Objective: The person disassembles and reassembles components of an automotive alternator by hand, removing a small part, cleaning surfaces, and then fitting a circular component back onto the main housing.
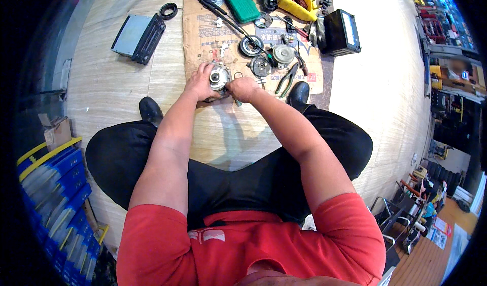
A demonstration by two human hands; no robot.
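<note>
My left hand (pixel 199 83) is wrapped round the left side of a round silver metal part (pixel 220 77) with a dark centre, near the lower edge of a cardboard sheet (pixel 203 29). My right hand (pixel 243 88) is closed at that part's lower right; what its fingers grip is partly hidden. Just right and above lie a dark round plate (pixel 261 66), a black ring with a metal centre (pixel 250 46), a dull silver round housing (pixel 282 55) and green-handled pliers (pixel 287 79).
Above are a green case (pixel 238 1), a yellow bin (pixel 294 4) and a black battery (pixel 342 34). A grey-and-black boxy unit (pixel 137 37) and black ring (pixel 168 11) are on the left floor. Blue racks (pixel 56 199) stand lower left; cluttered shelving fills the right edge.
</note>
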